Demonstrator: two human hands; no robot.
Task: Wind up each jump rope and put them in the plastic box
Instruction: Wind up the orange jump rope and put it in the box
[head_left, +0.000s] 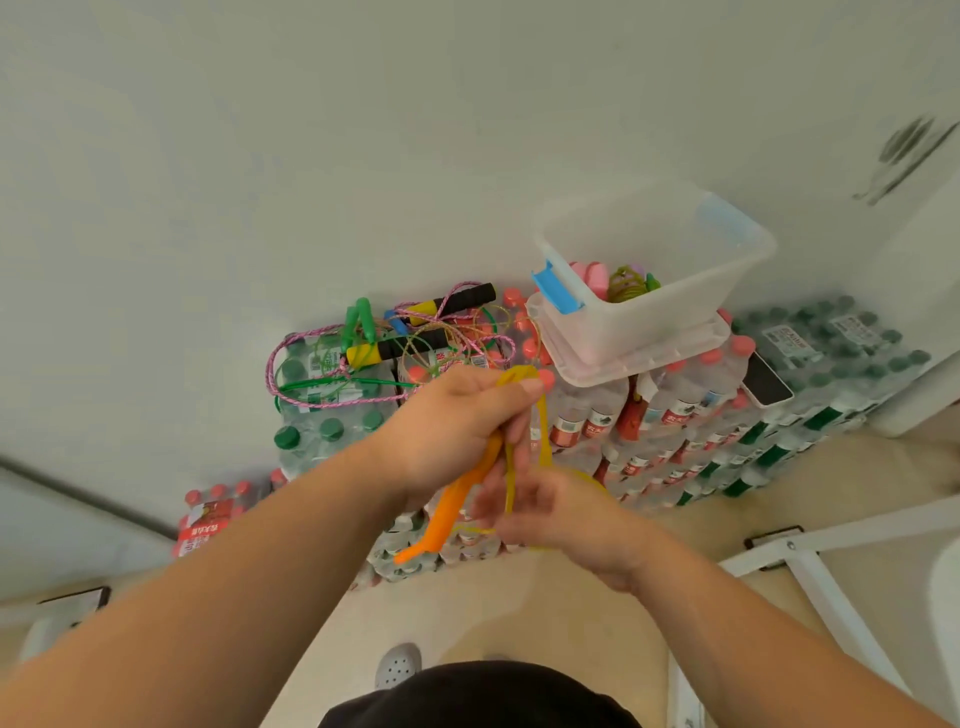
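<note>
Inspector: Finding: your left hand (457, 415) is clamped round the yellow jump rope (511, 375), before the bottle packs (675, 415).
Operator: And my right hand (566, 514)?
Inspector: Blurred at the cord; grip indeterminate. The plastic box (665, 312) stands on those packs.

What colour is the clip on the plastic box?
The clip is blue, clearest in the head view.

On my feed the left hand (457, 415) and right hand (566, 514) are bare, as are both forearms, above a black top (478, 696) and one pale grey clog (398, 665) dotted with round holes.
</note>
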